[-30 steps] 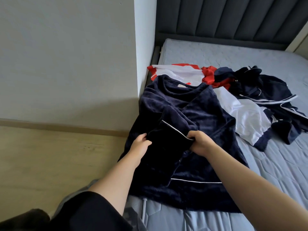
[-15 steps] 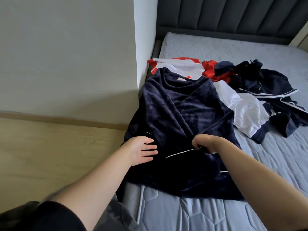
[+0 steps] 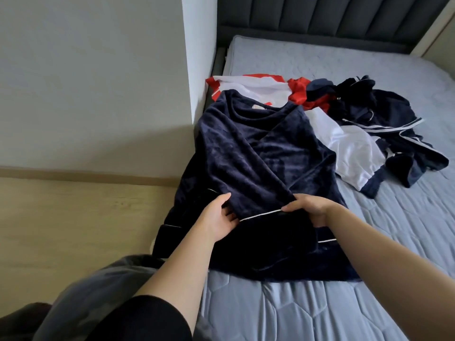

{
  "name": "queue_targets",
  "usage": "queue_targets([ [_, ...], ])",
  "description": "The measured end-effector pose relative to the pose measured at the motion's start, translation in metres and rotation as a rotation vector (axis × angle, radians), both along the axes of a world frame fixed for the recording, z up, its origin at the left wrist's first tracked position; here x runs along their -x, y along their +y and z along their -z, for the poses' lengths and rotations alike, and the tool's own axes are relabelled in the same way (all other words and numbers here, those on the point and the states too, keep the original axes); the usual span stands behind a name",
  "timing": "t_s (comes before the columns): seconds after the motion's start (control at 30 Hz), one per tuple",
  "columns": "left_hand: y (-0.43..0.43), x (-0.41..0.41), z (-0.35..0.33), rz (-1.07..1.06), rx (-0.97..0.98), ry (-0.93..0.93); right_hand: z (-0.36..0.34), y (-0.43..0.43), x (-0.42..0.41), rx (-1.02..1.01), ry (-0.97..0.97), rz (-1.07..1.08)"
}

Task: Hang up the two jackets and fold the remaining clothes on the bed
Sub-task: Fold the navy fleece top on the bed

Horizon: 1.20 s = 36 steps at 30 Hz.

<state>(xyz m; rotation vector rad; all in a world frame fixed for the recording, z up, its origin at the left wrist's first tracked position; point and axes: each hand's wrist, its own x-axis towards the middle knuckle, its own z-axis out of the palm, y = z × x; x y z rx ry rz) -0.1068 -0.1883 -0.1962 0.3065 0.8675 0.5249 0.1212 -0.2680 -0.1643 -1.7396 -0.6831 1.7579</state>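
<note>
A dark navy velvet top (image 3: 246,153) with white piping lies spread at the left edge of the bed (image 3: 369,242), one sleeve folded diagonally across its front. My left hand (image 3: 219,217) pinches the left side of that sleeve's cuff. My right hand (image 3: 310,207) grips the cuff's right side at the white piping line. Behind the top lie a red and white garment (image 3: 253,87), a white garment with navy trim (image 3: 352,153) and a crumpled navy garment with white stripes (image 3: 384,114).
A white wall corner (image 3: 197,70) stands right against the bed's left side. Wooden floor (image 3: 73,217) lies to the left. A dark padded headboard (image 3: 320,18) closes the far end. The bare grey-blue mattress stretches to the right and front.
The sleeve has been laid across the top's front and pulled toward me. My left hand went from resting flat on the fabric to pinching the cuff; my right hand kept its hold.
</note>
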Motion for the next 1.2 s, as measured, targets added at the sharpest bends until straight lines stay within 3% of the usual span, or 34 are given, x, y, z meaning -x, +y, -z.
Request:
queue_targets([
  [0.13, 0.012, -0.005, 0.001, 0.037, 0.004, -0.12, -0.021, 0.003, -0.022, -0.019, -0.157, 0.018],
  [0.3, 0.039, 0.001, 0.005, 0.072, 0.01, -0.138, 0.0, -0.011, -0.043, 0.004, -0.516, 0.326],
  [0.53, 0.049, -0.027, 0.008, 0.134, -0.027, 0.004, 0.009, -0.027, -0.042, 0.098, -0.215, 0.471],
  [0.6, 0.05, -0.038, 0.006, 0.135, -0.052, 0.05, 0.007, -0.028, -0.045, 0.153, -0.23, 0.545],
  [0.67, 0.049, -0.049, 0.005, 0.161, -0.113, 0.091, 0.008, -0.025, -0.046, 0.23, -0.367, 0.513],
  [0.77, 0.044, -0.062, 0.007, 0.165, -0.168, 0.156, 0.013, -0.014, -0.045, 0.243, -0.812, 0.239],
  [0.87, 0.038, -0.069, 0.012, 0.146, -0.177, 0.248, 0.005, -0.005, -0.042, 0.225, -0.921, 0.145],
  [0.93, 0.033, -0.07, 0.012, 0.235, -0.125, 0.2, 0.0, -0.003, -0.043, 0.285, -1.029, 0.051],
  [1.03, 0.029, -0.067, 0.01, 0.455, -0.135, 0.146, -0.003, -0.002, -0.034, 0.416, -1.356, -0.218],
  [1.13, 0.035, -0.063, 0.011, 0.56, -0.154, 0.114, 0.008, 0.007, -0.021, 0.121, -1.6, -0.206],
  [1.2, 0.043, -0.059, 0.011, 0.567, -0.143, 0.095, 0.012, 0.019, -0.009, -0.102, -1.621, -0.163],
])
